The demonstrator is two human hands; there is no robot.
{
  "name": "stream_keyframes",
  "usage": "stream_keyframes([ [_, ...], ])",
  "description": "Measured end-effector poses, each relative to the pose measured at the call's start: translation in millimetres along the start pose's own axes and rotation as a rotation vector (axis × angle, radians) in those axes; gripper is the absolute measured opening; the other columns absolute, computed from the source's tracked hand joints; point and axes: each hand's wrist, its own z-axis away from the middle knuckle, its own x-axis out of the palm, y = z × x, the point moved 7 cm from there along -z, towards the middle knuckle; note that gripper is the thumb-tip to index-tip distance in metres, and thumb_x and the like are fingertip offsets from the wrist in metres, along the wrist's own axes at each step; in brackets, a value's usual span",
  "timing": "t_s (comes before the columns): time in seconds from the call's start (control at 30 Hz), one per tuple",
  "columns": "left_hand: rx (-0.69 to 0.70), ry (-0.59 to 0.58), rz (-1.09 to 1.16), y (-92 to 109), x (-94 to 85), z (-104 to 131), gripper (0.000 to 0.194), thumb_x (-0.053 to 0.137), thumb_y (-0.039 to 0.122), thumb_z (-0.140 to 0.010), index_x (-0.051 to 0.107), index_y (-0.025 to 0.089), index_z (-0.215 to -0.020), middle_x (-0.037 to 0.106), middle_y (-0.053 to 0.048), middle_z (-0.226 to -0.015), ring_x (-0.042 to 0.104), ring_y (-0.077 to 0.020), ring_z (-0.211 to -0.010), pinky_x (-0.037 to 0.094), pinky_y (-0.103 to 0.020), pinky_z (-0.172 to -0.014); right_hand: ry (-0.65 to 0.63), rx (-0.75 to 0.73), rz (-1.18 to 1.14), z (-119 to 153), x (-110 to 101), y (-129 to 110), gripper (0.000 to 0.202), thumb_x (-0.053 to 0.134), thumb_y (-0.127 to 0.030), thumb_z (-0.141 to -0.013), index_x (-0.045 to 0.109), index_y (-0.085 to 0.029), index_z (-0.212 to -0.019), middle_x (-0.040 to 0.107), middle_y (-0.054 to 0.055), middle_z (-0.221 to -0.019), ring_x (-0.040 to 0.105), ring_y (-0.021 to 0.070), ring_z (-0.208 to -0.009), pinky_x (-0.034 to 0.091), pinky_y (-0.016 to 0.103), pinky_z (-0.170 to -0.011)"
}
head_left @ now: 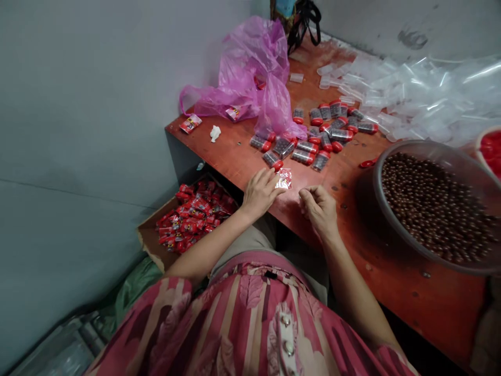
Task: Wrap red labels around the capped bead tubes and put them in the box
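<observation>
My left hand (259, 194) lies with its fingers stretched out at the table's near edge, its fingertips at a small clear-and-red printed packet (284, 179). To the right of the packet, my right hand (320, 210) is closed in a pinch close above the red table (352, 219). Whatever sits between its thumb and fingers, if anything, is too small to make out. Just beyond both hands lie several clear tubes with red caps, filled with dark beads, one tube (302, 156) among them.
At right stands a basin (379, 196) of brown balls (434, 209), near a tub of red pieces (492, 149). Empty clear tubes in plastic (430, 99) fill the back right. A pink bag (254, 57) rests at the back left. Below left, a cardboard box (151, 237) holds red wrapped packets (191, 219).
</observation>
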Motion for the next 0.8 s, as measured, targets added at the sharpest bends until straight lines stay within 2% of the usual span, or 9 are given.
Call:
stream_keyframes([
  [0.1,0.055,-0.043,-0.294,-1,23.2,-23,0.03,0.059,0.033,-0.081,0.065,0.024,-0.109,0.048,-0.011,-0.137,0.04,-0.0309,-0.126,0.028,-0.049,-0.103,-0.028,0.008,0.015,3,-3,3,0.026,0.061,-0.045,-0.079,0.056,-0.019,-0.076,0.053,-0.005,-0.053,0.046,0.0076,-0.041,0.035,0.02,-0.04],
  [0.17,0.058,-0.028,-0.38,-4,29.2,-27,0.026,0.057,0.033,-0.082,0.067,0.026,-0.106,0.049,-0.01,-0.136,0.041,-0.0307,-0.123,0.03,-0.049,-0.099,-0.03,0.024,0.023,4,-7,6,0.026,0.062,-0.045,-0.078,0.056,-0.019,-0.076,0.053,-0.005,-0.052,0.046,0.0079,-0.041,0.036,0.02,-0.04],
  [0.3,0.054,0.016,-0.387,-9,27.9,-25,0.02,0.055,0.031,-0.084,0.069,0.029,-0.098,0.054,-0.006,-0.13,0.044,-0.0271,-0.12,0.031,-0.046,-0.096,-0.033,0.054,0.053,-5,-9,11,0.029,0.062,-0.047,-0.077,0.056,-0.019,-0.074,0.052,-0.005,-0.051,0.045,0.0077,-0.039,0.035,0.019,-0.038],
  [0.43,0.086,0.078,-0.297,-8,22.3,-23,0.022,0.052,0.032,-0.086,0.069,0.028,-0.101,0.054,-0.005,-0.131,0.044,-0.0232,-0.122,0.031,-0.042,-0.099,-0.032,0.085,0.022,-27,1,15,0.032,0.061,-0.05,-0.076,0.058,-0.018,-0.08,0.062,-0.001,-0.065,0.057,0.01,-0.054,0.044,0.02,-0.048],
  [0.53,0.104,0.093,-0.134,-3,18.4,-18,0.023,0.053,0.032,-0.086,0.068,0.028,-0.103,0.055,-0.005,-0.131,0.044,-0.0223,-0.124,0.029,-0.041,-0.103,-0.054,0.159,-0.177,-41,14,18,0.037,0.067,-0.046,-0.07,0.056,-0.018,-0.093,0.065,-0.001,-0.073,0.06,0.0106,-0.06,0.048,0.022,-0.054],
  [0.63,0.023,0.111,0.152,-2,10.6,-11,0.031,0.059,0.038,-0.081,0.065,0.026,-0.109,0.056,-0.007,-0.13,0.047,-0.022,-0.122,0.032,-0.038,-0.104,-0.019,0.179,-0.29,-46,17,11,0.041,0.072,-0.038,-0.064,0.055,-0.019,-0.096,0.06,-0.006,-0.061,0.054,0.0086,-0.049,0.045,0.021,-0.05],
  [0.7,-0.154,0.122,0.433,-11,7.3,-5,0.042,0.062,0.045,-0.077,0.063,0.023,-0.112,0.059,-0.009,-0.124,0.055,-0.0218,-0.112,0.04,-0.036,-0.098,-0.017,0.163,-0.284,-46,18,4,0.04,0.074,-0.033,-0.061,0.056,-0.018,-0.094,0.056,-0.008,-0.056,0.05,0.0076,-0.046,0.041,0.02,-0.048],
  [0.8,-0.47,-0.015,0.891,-26,20.8,5,0.043,0.064,0.052,-0.072,0.069,0.016,-0.095,0.068,-0.008,-0.096,0.064,-0.0181,-0.085,0.052,-0.035,-0.081,-0.088,0.151,-0.23,-45,27,-3,0.041,0.076,-0.031,-0.058,0.058,-0.017,-0.091,0.055,-0.008,-0.053,0.048,0.0076,-0.046,0.038,0.02,-0.048],
])
